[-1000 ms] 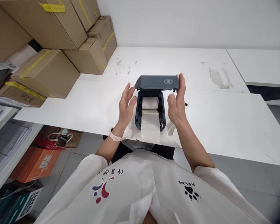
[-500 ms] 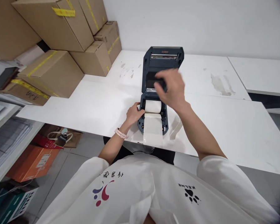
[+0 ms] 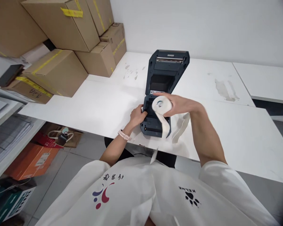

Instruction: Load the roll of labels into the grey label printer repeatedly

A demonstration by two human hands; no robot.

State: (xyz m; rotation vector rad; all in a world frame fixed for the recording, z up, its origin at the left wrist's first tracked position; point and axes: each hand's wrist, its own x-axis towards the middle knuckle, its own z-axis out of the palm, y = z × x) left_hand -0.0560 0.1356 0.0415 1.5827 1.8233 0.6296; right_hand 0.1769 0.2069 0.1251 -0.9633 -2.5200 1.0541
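Note:
A dark blue-grey label printer (image 3: 152,123) stands on the white table with its lid (image 3: 163,69) swung up and back. My left hand (image 3: 137,116) is closed on the left side wall of the printer's base, thumb over the rim. Above the right part of the base, my right hand (image 3: 180,105) grips a white label roll (image 3: 162,108), its round end and core facing left. A loose strip of label paper hangs from the roll past the printer's front. The right hand's fingers are partly hidden behind the roll.
A separate curled paper strip (image 3: 181,129) lies right of the printer. Taped cardboard boxes (image 3: 56,71) are stacked at the table's left and back. The white table (image 3: 228,131) extends right, with its front edge close to my body. Shelves (image 3: 14,138) stand at lower left.
My right hand has taken hold of the label roll and lifted it out of the printer's compartment, the paper tail trailing with it. My left hand stays on the printer's side.

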